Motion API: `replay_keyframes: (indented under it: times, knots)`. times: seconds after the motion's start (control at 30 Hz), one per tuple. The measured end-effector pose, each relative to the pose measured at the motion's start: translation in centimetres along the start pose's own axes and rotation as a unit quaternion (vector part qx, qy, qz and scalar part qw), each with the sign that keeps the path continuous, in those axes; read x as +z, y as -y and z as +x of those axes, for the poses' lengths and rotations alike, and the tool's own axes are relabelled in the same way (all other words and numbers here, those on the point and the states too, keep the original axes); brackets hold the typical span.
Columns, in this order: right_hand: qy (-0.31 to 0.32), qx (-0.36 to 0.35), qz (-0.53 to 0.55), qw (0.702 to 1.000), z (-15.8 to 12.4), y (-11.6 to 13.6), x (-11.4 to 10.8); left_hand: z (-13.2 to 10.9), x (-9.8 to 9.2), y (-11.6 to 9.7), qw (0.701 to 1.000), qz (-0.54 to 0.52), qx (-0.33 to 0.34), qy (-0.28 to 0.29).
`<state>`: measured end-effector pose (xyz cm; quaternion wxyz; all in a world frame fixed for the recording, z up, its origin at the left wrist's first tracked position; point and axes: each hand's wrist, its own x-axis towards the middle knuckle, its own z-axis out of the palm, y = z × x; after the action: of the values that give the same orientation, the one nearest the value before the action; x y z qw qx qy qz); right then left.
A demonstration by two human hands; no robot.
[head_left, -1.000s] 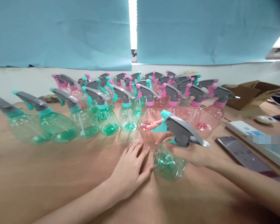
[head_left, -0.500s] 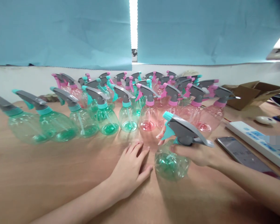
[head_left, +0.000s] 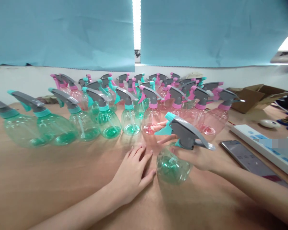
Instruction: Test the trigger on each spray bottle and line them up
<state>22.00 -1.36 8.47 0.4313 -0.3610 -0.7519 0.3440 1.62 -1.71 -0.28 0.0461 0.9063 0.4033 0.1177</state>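
Curling round the neck of a green spray bottle (head_left: pixel 174 171), the right grip (head_left: pixel 198 158) pinches it, thumb on the near side, other fingers reaching past the turquoise trigger (head_left: pixel 164 128). This bottle is at the near right of centre; whether its base touches the surface (head_left: pixel 52 182) I cannot tell. Its clear body shows deeper green low down, which may be liquid or only tinted plastic. The left grip (head_left: pixel 132 172) lies palm down on the surface with its fingers slightly spread, the thumb tip just beside the bottle.

Beyond, a front row runs from left to right: five green bottles (head_left: pixel 109 119) with turquoise collars, then four pink bottles (head_left: pixel 151 119) with pink collars. Thin tubes show inside several green ones, and color pools at their bases, though its nature is unclear. More bottles in both colors crowd behind. At far right sits a cardboard box (head_left: pixel 248 100), flaps raised, its contents hidden; nearer lie a power strip (head_left: pixel 249 135) and a phone (head_left: pixel 242 156).
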Motion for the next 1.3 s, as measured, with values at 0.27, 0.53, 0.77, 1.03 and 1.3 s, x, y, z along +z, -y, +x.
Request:
replay_keyframes:
  times: [0.27, 0.53, 0.77, 1.03, 1.3]
  knots:
    - [0.008, 0.0, 0.003, 1.0, 0.01, -0.13, -0.11, -0.11, 0.04, 0.05, 1.0, -0.006, 0.002, -0.009]
    - [0.008, -0.007, 0.009, 1.0, -0.11, -0.53, -0.1, -0.07, 0.09, 0.1, 1.0, -0.008, 0.003, -0.015]
    - [0.01, -0.002, 0.016, 1.0, -0.12, -0.22, -0.13, -0.06, 0.08, 0.1, 1.0, -0.007, 0.002, -0.012]
    - [0.011, -0.001, 0.019, 1.0, -0.09, -0.22, -0.17, -0.03, -0.1, 0.0, 1.0, -0.01, 0.001, -0.01]
    - [0.006, -0.014, 0.006, 1.0, -0.19, -0.63, -0.24, -0.05, -0.27, -0.05, 1.0, -0.006, -0.002, 0.002]
